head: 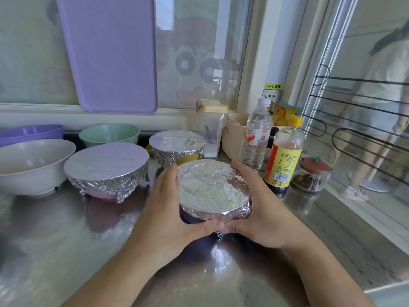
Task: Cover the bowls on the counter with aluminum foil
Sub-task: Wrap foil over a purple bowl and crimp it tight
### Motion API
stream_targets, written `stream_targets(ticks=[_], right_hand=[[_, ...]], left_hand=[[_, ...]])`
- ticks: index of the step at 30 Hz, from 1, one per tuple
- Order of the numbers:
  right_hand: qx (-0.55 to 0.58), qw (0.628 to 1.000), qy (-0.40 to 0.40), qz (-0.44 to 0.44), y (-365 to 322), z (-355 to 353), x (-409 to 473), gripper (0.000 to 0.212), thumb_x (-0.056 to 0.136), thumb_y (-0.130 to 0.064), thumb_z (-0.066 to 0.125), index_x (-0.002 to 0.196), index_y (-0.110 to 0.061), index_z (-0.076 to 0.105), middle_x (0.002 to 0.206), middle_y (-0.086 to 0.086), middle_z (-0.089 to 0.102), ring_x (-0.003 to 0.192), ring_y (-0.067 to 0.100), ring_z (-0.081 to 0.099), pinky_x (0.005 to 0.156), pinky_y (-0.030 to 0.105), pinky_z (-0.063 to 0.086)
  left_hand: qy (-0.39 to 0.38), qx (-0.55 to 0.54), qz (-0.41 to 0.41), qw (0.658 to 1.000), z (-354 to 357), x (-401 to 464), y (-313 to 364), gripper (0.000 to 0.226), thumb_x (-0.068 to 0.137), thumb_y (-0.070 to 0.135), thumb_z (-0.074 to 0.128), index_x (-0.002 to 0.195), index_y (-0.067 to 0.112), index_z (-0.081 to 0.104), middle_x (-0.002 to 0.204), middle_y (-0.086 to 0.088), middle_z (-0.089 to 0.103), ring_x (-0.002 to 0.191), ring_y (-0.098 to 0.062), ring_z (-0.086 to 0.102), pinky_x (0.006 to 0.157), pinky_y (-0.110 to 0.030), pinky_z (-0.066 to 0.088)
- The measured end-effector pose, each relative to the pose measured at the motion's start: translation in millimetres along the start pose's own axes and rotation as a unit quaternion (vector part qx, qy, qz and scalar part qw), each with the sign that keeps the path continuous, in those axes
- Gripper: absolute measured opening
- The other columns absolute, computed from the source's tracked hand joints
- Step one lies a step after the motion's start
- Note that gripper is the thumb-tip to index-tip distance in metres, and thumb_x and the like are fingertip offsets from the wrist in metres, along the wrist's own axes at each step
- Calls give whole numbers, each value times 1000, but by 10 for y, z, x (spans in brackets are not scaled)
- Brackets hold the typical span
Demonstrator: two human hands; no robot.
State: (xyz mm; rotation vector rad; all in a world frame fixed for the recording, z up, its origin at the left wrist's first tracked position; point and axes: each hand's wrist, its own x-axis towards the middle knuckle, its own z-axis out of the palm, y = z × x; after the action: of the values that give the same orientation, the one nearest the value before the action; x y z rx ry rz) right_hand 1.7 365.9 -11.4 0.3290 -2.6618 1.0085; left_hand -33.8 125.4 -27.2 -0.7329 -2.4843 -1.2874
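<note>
The foil-wrapped bowl (213, 191) is held near the middle of the counter (66, 251), its dark body showing only under the front edge of the foil (208, 185). It is cupped by both hands: the left hand (170, 209) is curled round its left side and the right hand (250, 209) round its right side, with the thumbs meeting at the front, where a small tail of foil sticks out below them. The foil over the top is drawn flat and its skirt is crumpled down around the rim. The step in hand is judged to be the last pressing-down of this bowl's cover; little is left but to tuck the loose tail under the rim.

Just behind this bowl, a second covered bowl (177, 147) with a yellow body is seen, and to the left of the held bowl a third covered bowl (107, 171), pinkish below its foil. Further left of that, three bowls are uncovered: a white bowl (33, 165), a green bowl (109, 134) behind it, and a purple bowl (31, 131) at the far left. The task is therefore judged roughly half done. The next move calls for a fresh sheet of foil, though no roll can be seen, and for one of the open bowls to be brought forward.

To the right of the held bowl stand a water bottle (256, 138) and a sauce bottle (285, 156).
</note>
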Motion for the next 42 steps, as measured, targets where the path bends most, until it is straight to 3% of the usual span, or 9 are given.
stream_targets(ticks=[3, 8, 18, 22, 25, 28, 35, 38, 42], right_hand=[[-27, 1000, 11, -8, 20, 10, 2, 137, 58, -52, 101, 164, -43, 14, 161, -31, 26, 146, -12, 30, 117, 14, 30], [-63, 998, 26, -17, 20, 12, -4, 134, 62, -50, 101, 164, -45, 14, 161, -32, 25, 144, -16, 29, 109, 1, 24], [-69, 997, 23, -8, -22, 21, -5, 138, 62, -47, 100, 164, -47, 7, 165, -30, 22, 151, -4, 31, 123, 33, 38], [54, 998, -37, 0, 48, -29, -47, 138, 60, -63, 96, 164, -51, 6, 166, -36, 19, 153, -5, 26, 125, 37, 33], [214, 977, -10, 11, 61, -18, -34, 108, 75, -83, 71, 164, -46, 24, 164, -31, 34, 152, -6, 31, 124, 35, 30], [229, 973, 18, 36, 81, 20, 50, 89, 83, -87, 55, 161, -50, 31, 160, -36, 36, 148, -14, 31, 122, 29, 30], [187, 981, 30, 39, 33, -23, -48, 65, 92, -56, 57, 154, -42, 43, 149, -35, 46, 127, -24, 45, 91, -1, 41], [145, 988, 47, 26, 22, -30, -31, 68, 92, -62, 58, 154, -39, 43, 151, -25, 43, 136, -17, 40, 102, 11, 37], [143, 990, -4, 18, 26, -8, -22, 95, 81, -76, 65, 162, -45, 27, 162, -33, 27, 149, -13, 25, 120, 25, 29]], left_hand=[[2, 5, 0, 1000, 6, -6, -13, 145, 49, 85, 81, 163, 36, 7, 149, 37, 17, 140, 18, 19, 109, -10, 20], [1, 14, -8, 1000, 7, -7, -21, 147, 48, 76, 89, 164, 36, 7, 148, 37, 16, 140, 17, 18, 111, -11, 19], [7, 13, -11, 1000, 16, -13, -25, 148, 50, 73, 92, 165, 36, 5, 155, 34, 15, 144, 15, 16, 115, -14, 18], [6, 7, -7, 1000, 1, -13, -40, 147, 49, 73, 92, 164, 37, 7, 152, 35, 17, 143, 17, 19, 115, -14, 21], [11, -2, 2, 1000, 0, -16, -43, 145, 48, 75, 90, 162, 40, 7, 144, 39, 17, 135, 26, 18, 108, -5, 20], [12, -5, 9, 1000, 7, -8, -54, 141, 50, 73, 91, 160, 42, 8, 139, 43, 16, 130, 33, 14, 101, 6, 16], [-12, -24, 1, 1000, -87, 22, -142, 133, 58, 53, 93, 157, 46, 4, 149, 36, 14, 148, 7, 20, 118, -23, 23], [-47, -60, -11, 997, -149, 30, -209, 130, 65, 38, 93, 158, 48, 3, 157, 32, 18, 146, 15, 19, 121, -22, 21], [-87, -156, -42, 983, -123, 52, -232, 141, 53, 69, 95, 156, 61, -1, 166, 29, 20, 153, 4, 25, 128, -38, 23]])
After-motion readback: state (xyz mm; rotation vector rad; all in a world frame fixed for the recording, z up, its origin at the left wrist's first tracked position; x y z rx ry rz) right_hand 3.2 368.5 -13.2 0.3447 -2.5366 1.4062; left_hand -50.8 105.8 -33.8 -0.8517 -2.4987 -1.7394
